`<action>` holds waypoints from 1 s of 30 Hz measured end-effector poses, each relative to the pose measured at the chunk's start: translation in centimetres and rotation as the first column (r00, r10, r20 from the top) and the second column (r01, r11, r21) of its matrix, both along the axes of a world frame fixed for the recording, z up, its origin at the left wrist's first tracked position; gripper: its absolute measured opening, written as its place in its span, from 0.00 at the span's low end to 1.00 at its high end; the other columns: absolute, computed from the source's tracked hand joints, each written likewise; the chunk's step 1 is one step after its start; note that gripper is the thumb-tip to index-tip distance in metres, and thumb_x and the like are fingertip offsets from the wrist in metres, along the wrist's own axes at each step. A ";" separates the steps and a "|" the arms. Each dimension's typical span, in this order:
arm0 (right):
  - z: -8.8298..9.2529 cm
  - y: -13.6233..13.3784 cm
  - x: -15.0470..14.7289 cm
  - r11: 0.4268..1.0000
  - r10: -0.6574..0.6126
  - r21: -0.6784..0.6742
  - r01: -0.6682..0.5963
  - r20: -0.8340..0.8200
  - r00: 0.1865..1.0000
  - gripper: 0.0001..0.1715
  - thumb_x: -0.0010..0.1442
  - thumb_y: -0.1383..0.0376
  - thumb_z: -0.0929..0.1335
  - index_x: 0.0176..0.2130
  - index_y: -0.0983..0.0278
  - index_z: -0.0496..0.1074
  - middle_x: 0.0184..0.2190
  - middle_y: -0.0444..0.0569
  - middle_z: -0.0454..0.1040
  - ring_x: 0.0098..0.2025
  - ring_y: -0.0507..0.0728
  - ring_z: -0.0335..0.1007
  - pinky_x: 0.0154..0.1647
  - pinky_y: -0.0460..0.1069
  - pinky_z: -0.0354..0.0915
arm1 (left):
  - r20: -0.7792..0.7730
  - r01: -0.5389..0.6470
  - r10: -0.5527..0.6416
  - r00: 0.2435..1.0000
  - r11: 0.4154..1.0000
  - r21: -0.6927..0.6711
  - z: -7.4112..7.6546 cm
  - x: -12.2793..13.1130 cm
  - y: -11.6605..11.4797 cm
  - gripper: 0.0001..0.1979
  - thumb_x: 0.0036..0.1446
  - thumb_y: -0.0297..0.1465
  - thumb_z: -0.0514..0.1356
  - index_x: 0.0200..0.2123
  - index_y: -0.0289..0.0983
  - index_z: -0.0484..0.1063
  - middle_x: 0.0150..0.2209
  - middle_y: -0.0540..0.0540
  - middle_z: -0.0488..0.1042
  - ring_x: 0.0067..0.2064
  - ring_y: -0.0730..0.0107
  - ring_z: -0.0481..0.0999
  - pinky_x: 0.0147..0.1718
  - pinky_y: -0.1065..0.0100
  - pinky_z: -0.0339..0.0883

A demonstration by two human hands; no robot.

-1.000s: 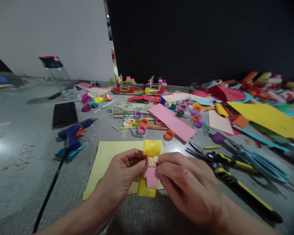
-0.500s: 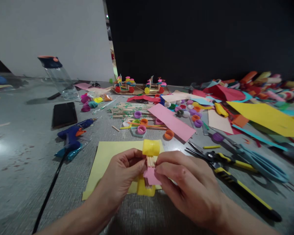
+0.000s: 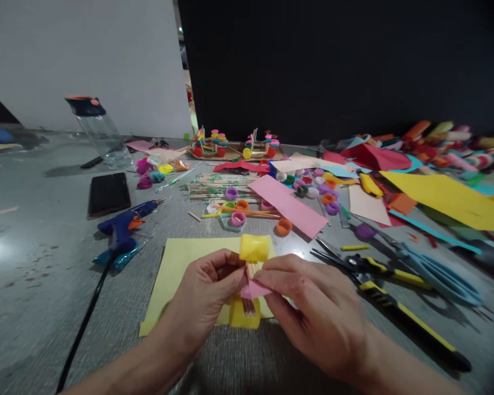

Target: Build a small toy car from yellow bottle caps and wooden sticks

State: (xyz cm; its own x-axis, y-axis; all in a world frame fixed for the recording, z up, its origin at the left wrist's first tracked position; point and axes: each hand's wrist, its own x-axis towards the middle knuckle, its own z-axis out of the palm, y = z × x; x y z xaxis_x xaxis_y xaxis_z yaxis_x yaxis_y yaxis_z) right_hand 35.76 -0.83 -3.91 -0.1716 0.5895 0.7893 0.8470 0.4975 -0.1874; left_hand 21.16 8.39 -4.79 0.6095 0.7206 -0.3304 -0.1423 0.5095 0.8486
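Between my two hands is a small craft piece: a bundle of thin wooden sticks (image 3: 252, 270) with a yellow cylinder (image 3: 254, 248) at its far end and another yellow piece at its near end. A pink paper strip (image 3: 255, 290) lies across the sticks' middle. My left hand (image 3: 214, 282) is closed, thumb and fingers pinching the bundle from the left. My right hand (image 3: 308, 296) is closed too, its thumb and forefinger pinching the pink strip against the sticks. Beneath lies a pale yellow sheet (image 3: 181, 263). The fingertips partly hide the middle of the bundle.
A blue glue gun (image 3: 121, 227) with a black cord lies left, near a phone (image 3: 108, 193) and a clear bottle (image 3: 101, 134). Black-yellow pliers (image 3: 407, 318) and blue-handled scissors (image 3: 440, 274) lie right. Wrapped sticks (image 3: 218, 185), bottle caps and coloured paper spread behind.
My right fingers have shifted slightly left and bent the pink strip down over the sticks, so less of its flat face shows. My left hand stays in place.
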 end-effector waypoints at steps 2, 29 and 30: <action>0.0 0.0 0.0 1.000 0.012 0.005 -0.012 -0.006 1.000 0.06 0.66 0.74 0.66 0.41 0.68 0.73 0.37 0.51 0.80 0.37 0.53 0.77 0.37 0.47 0.74 | 0.017 0.006 -0.006 1.000 1.000 0.014 0.0 0.0 0.0 0.14 0.37 0.29 0.77 0.29 0.34 0.79 0.26 0.50 0.78 0.25 0.74 0.74 0.23 0.74 0.72; -2.5 -11.5 13.9 0.568 -0.445 -0.439 0.696 0.548 0.708 0.32 0.60 0.53 0.68 0.59 0.65 0.66 0.61 0.62 0.68 0.58 0.71 0.70 0.56 0.67 0.70 | -0.018 -0.082 0.085 0.996 0.989 0.125 1.5 -0.5 0.2 0.17 0.39 0.33 0.77 0.33 0.34 0.80 0.29 0.45 0.84 0.28 0.69 0.81 0.30 0.73 0.74; -2.5 -11.8 14.0 0.562 -0.444 -0.453 0.692 0.541 0.714 0.32 0.60 0.52 0.67 0.59 0.65 0.65 0.59 0.63 0.70 0.57 0.72 0.71 0.55 0.67 0.71 | -0.011 -0.095 0.098 0.995 0.984 0.152 1.4 -0.6 0.2 0.17 0.40 0.34 0.77 0.33 0.34 0.80 0.29 0.44 0.84 0.28 0.69 0.81 0.29 0.72 0.74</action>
